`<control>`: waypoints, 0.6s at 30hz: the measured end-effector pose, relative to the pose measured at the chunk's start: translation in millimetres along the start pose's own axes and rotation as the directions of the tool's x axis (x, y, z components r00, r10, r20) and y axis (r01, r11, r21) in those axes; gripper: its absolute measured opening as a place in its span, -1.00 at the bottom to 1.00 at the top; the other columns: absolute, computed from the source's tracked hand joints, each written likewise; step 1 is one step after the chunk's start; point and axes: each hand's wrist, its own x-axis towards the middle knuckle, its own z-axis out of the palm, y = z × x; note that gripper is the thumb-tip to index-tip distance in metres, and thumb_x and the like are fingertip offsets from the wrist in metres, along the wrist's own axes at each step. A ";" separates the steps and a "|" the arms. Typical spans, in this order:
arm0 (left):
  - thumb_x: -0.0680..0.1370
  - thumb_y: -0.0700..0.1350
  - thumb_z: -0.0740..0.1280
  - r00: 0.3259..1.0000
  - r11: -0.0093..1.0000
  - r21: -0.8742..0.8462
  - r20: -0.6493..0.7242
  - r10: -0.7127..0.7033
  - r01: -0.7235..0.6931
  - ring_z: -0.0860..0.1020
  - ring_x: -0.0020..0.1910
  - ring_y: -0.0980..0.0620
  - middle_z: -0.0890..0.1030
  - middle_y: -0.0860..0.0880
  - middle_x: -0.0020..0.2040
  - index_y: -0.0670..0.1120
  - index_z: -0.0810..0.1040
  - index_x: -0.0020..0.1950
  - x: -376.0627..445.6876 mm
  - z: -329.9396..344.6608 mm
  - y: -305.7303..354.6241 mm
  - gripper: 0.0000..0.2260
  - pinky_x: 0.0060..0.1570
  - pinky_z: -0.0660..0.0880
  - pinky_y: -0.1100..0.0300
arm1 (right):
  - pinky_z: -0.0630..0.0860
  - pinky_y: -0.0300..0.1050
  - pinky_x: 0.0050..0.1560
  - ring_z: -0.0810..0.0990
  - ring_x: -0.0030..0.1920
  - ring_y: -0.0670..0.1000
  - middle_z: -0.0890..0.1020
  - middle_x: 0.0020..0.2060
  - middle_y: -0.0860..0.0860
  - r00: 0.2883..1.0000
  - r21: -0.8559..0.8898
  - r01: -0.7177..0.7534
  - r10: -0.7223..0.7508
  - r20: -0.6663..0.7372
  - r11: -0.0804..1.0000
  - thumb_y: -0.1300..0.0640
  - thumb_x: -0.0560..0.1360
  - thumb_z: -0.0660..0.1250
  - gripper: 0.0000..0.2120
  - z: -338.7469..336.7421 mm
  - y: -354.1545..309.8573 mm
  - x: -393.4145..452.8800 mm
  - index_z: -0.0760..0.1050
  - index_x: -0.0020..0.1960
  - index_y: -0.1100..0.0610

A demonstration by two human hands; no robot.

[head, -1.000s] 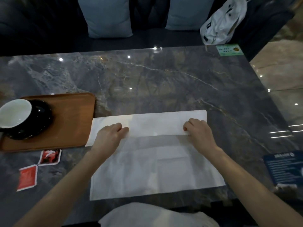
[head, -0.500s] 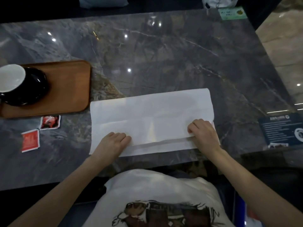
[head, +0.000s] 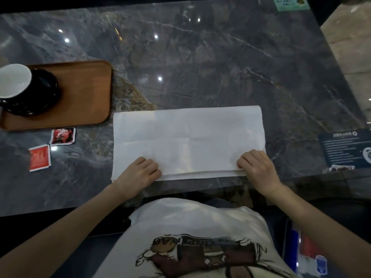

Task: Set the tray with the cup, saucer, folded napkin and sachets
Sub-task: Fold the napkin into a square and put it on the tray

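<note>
— On the near edge of the dark marble table (head: 200, 63), what lay between the hands?

— A white napkin (head: 188, 137), folded over into a long band, its layered edges facing the person. The left hand (head: 138, 171) rested on the near left corner with its fingers curled down onto the paper; the right hand (head: 256, 167) pressed the near right corner the same way. Both looked loosely curled, knuckles up, pinning the napkin flat rather than gripping it, though whether any fingertip was tucked under the edge I could not tell.

— And the tray?

— A wooden tray (head: 86, 93) sat to the left, apart from the napkin by a narrow strip of marble. A black saucer (head: 43, 97) stood on its left part, and a cup (head: 14, 81), white inside, sat on the saucer, partly cut off by the picture's edge.

— Were the sachets on it?

— No. Two red sachets lay on the bare table just in front of the tray: one sachet with a dark picture (head: 63, 136) closer to the tray, and a plain red sachet (head: 39, 158) nearer the person, their corners almost touching.

— Anything else on the table?

— A dark printed card (head: 345, 149) near the right edge and a green sticker (head: 291, 3) at the far corner. The person's white printed shirt (head: 190, 227) filled the bottom.
</note>
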 end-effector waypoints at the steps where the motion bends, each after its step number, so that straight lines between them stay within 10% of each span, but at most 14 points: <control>1: 0.38 -0.29 0.17 1.000 1.000 0.001 -0.004 0.003 -0.003 0.34 -0.32 -0.04 0.49 -0.07 -0.37 -0.10 0.32 -0.22 -0.7 0.3 0.2 -0.90 -0.26 0.23 0.17 | 0.25 -0.14 -0.27 0.37 -0.34 0.06 0.52 -0.43 0.10 1.000 -0.001 -0.010 0.010 -0.017 1.000 0.49 0.38 0.18 -0.73 -2.1 0.3 -0.6 0.46 -0.37 0.20; 18: 0.36 -0.25 0.13 0.974 0.977 -0.021 0.078 -0.211 0.213 0.40 -0.29 -0.05 0.54 -0.08 -0.28 -0.11 0.45 -0.21 12.4 7.1 -10.5 -0.88 -0.28 0.22 0.14 | 0.28 -0.14 -0.21 0.43 -0.30 0.08 0.55 -0.38 0.10 0.983 0.050 -0.170 0.166 0.074 0.984 0.39 0.33 0.12 -0.79 11.1 5.8 6.4 0.49 -0.30 0.19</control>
